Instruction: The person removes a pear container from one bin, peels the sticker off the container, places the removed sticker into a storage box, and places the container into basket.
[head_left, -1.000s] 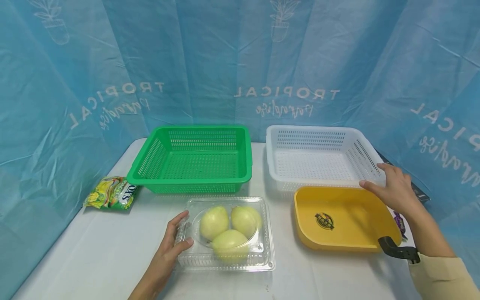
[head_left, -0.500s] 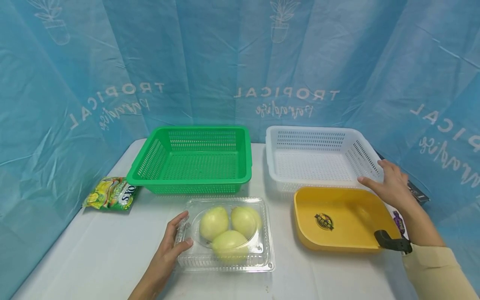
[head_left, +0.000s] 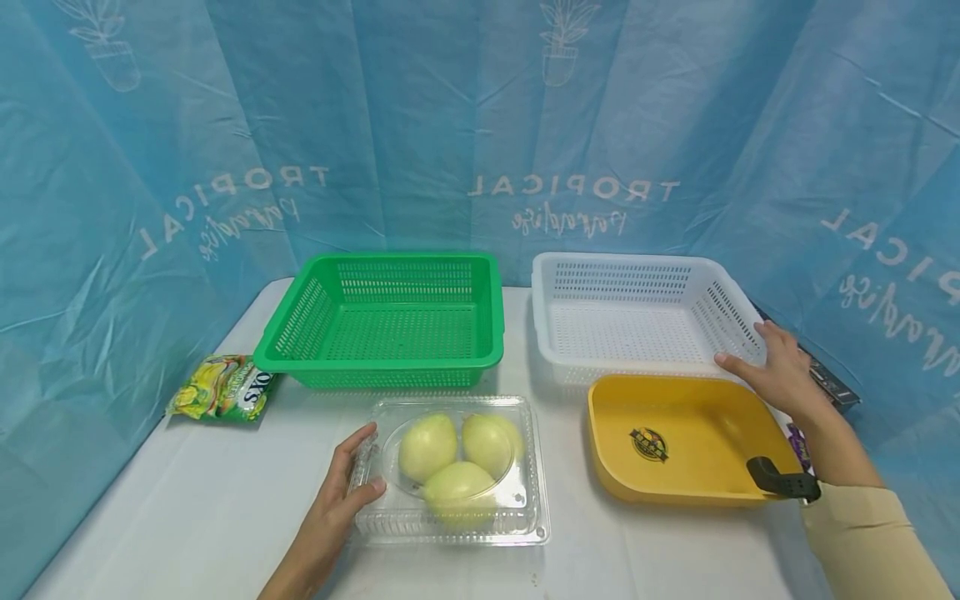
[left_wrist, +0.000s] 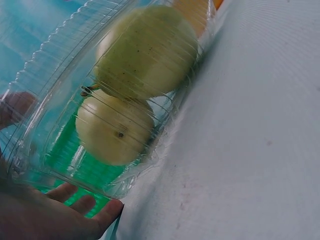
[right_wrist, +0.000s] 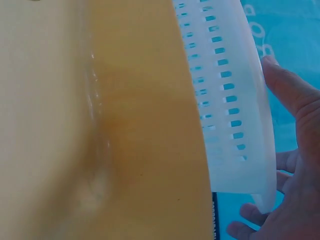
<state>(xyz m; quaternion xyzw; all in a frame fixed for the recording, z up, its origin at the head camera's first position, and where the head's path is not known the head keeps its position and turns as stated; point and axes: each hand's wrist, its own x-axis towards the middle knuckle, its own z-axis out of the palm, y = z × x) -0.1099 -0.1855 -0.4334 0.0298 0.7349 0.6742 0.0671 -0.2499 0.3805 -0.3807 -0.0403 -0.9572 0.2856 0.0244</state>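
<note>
In the head view a clear plastic clamshell container (head_left: 416, 527) with pale green pears (head_left: 427, 447) inside lies at the front middle of the table. My left hand (head_left: 330, 508) holds its left end, thumb over the lid and fingers along the end wall; the left wrist view shows the fingertips (left_wrist: 110, 215) beside that wall. At the right, my right hand (head_left: 783, 375) is spread at the near right corner of a white perforated basket (head_left: 637, 365). In the right wrist view its thumb touches the basket's rim, with loose fingers partly behind the corner.
An orange-yellow bin (head_left: 712, 437) stands before the white basket, under my right forearm. A green basket (head_left: 382, 364) sits behind the container. To its left lies a green-yellow snack packet (head_left: 225, 387). A black item (head_left: 836, 387) and a purple wrapper (head_left: 797, 442) are partly hidden at the right.
My right hand and forearm have shifted slightly left and toward the corner of the white basket. The left hand and the container have stayed in place.
</note>
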